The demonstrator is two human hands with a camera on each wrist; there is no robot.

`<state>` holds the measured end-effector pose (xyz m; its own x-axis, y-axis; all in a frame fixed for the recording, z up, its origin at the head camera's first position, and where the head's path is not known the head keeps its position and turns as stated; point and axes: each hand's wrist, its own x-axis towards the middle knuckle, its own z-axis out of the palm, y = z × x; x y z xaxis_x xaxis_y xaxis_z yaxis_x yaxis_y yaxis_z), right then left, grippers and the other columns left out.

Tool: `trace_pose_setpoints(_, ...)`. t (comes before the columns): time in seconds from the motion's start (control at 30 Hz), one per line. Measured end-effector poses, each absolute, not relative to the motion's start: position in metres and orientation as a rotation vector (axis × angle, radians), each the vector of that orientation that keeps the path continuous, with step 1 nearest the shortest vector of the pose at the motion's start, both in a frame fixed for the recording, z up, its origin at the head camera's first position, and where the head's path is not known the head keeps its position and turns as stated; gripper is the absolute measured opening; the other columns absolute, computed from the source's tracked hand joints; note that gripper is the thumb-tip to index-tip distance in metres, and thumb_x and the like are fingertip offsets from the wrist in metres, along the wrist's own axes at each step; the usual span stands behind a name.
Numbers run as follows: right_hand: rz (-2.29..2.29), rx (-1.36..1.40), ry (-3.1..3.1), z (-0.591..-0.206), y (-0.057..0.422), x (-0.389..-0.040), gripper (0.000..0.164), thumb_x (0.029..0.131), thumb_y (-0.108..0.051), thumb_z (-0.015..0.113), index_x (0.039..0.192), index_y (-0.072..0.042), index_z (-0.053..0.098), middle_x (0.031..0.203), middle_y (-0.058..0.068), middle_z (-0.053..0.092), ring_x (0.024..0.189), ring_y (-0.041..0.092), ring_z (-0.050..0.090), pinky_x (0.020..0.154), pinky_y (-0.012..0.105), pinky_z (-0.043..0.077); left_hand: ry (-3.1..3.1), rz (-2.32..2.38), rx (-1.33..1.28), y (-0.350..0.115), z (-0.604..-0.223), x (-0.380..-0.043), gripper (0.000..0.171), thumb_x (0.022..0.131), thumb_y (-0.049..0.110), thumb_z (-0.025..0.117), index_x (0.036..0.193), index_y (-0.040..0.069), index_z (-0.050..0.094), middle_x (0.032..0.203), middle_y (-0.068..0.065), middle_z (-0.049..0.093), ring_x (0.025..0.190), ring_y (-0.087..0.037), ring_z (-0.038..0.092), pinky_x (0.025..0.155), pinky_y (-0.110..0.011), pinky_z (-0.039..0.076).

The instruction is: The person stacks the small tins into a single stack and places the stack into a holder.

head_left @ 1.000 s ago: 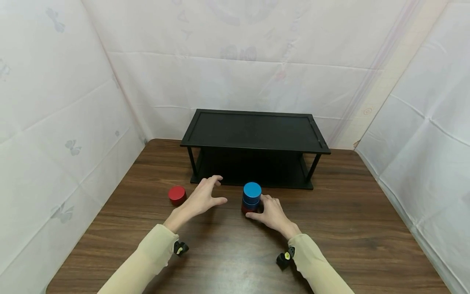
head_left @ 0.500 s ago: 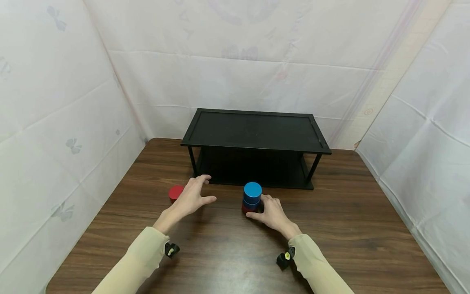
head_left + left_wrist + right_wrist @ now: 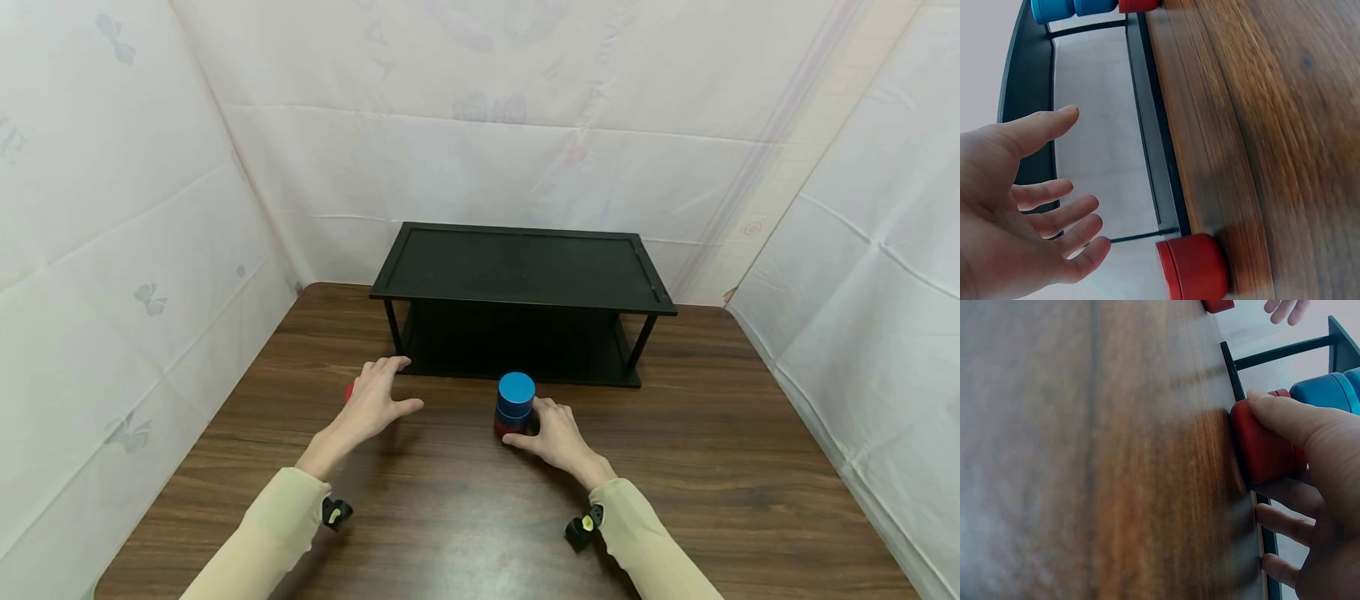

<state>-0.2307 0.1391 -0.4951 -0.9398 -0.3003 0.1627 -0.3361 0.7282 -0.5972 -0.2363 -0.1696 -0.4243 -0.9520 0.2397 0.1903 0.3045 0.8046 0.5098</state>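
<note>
A round blue tin (image 3: 516,392) sits upright on a red tin (image 3: 1266,447), forming a short stack in front of the black rack. My right hand (image 3: 558,437) holds the lower red tin from the right, thumb on its near side and index finger behind it. Off to the left, my left hand (image 3: 367,402) hovers with fingers and thumb spread, holding nothing. Another red tin (image 3: 1200,269) stands on the table beyond that hand's fingertips in the left wrist view. In the head view the left hand hides most of it.
A black two-tier rack (image 3: 517,265) stands at the back of the brown wooden table (image 3: 712,467), close behind the stack. White cloth (image 3: 480,158) hangs around the table at the back and both sides.
My left hand has moved left, away from the stack, and now covers most of the separate red tin. My right hand and the stack have stayed in place.
</note>
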Motion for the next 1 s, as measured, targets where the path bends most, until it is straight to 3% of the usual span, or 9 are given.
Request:
trace_pose_setpoints(0.3, 1.001, 0.529, -2.868, -0.495, 0.138, -0.230, 0.058, 0.077, -0.041, 0.079, 0.122, -0.009, 0.060, 0.113, 0.008, 0.067, 0.108, 0.027, 0.060, 0.103, 0.053, 0.037, -2.891, -0.785, -0.375, -0.183, -0.427, -0.236, 0.068, 0.081, 0.023, 0.077, 0.136, -0.003, 0.046, 0.135, -0.026, 0.050, 0.122, -0.048, 0.039, 0.098, -0.065, 0.032)
trace_pose_setpoints(1.0, 0.996, 0.521, -2.869, -0.497, 0.140, -0.231, 0.057, 0.077, -0.042, 0.079, 0.121, -0.010, 0.061, 0.114, 0.008, 0.067, 0.109, 0.026, 0.060, 0.103, 0.053, 0.038, -3.005, -0.741, -0.230, -0.213, -0.435, -0.243, 0.077, 0.079, 0.023, 0.079, 0.140, -0.002, 0.040, 0.136, -0.033, 0.042, 0.120, -0.049, 0.037, 0.087, -0.061, 0.037)
